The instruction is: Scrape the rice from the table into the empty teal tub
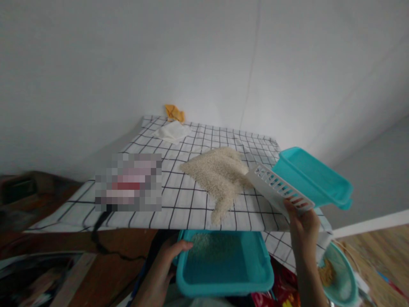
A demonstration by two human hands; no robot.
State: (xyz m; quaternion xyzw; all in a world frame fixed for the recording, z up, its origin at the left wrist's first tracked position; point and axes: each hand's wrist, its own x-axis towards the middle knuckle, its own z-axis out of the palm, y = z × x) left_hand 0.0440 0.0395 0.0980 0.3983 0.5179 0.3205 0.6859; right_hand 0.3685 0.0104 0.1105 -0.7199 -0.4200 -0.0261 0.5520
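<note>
**Your two hands at the bench (pixel 179 187): a tub below its edge, a basket beside the grain**

Your left hand (pixel 174 253) grips the left end of the lower teal tub (pixel 223 289), its thumb lying over the rim and its other fingers mostly hidden; the tub stands open side up just below the near edge of the bench, with loose pale grain (pixel 207 243) scattered inside, toward its far left part; your right hand (pixel 303 226) holds the white basket (pixel 266 194) by its near right end, the slotted wall turned upward and the far left end meeting the right edge of the grain heap (pixel 220 170) in this view; the heap lies on the checked cloth at mid-bench, broad at the back and narrowing to a tongue toward you.

Just beyond the basket, at the right of the bench, a second teal tub (pixel 315 175) sits tilted; whether it touches the basket you cannot tell from this angle; at the far left corner lie a white cloth (pixel 172 131) and, behind it, an orange cloth (pixel 174 113); a pinkish item (pixel 129 183) at the left is pixelated beyond naming; below, at the right, a round teal basin (pixel 347 273) contains something yellowish brown.
</note>
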